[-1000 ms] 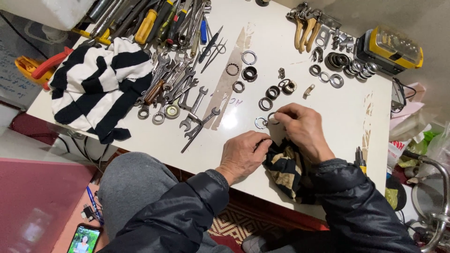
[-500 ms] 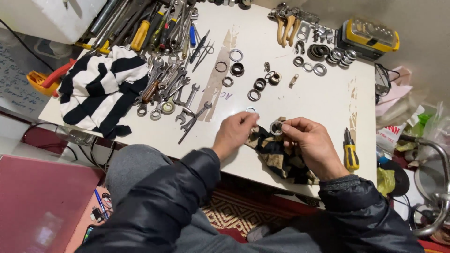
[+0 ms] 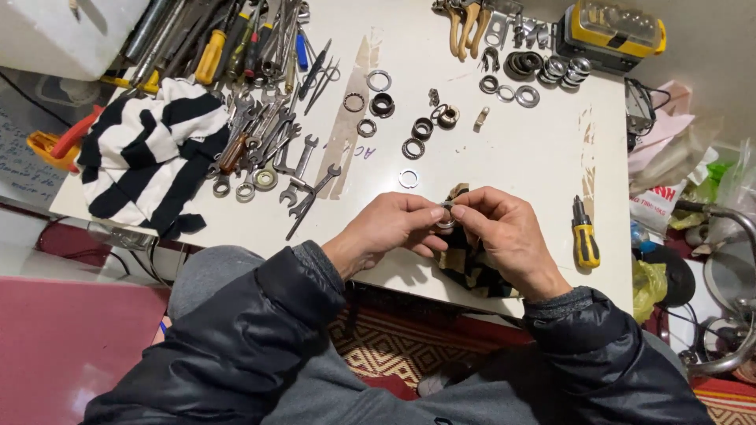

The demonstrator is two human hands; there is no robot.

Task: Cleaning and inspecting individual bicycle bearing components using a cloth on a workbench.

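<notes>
Both hands meet over the near edge of the white table (image 3: 543, 173), left hand (image 3: 394, 230) and right hand (image 3: 504, 236) pinching a small metal ring (image 3: 446, 220) between fingertips, a rag (image 3: 466, 260) beneath to catch it; yellow case (image 3: 618, 31) at the far corner

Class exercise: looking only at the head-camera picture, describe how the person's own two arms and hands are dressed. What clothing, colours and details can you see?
Both arms wear a black, slightly shiny puffy jacket with long sleeves. The left sleeve ends in a grey knitted cuff at the wrist; the right sleeve has the same ribbed cuff. The left hand and right hand are bare: no gloves, and no rings or watch in view.
</notes>
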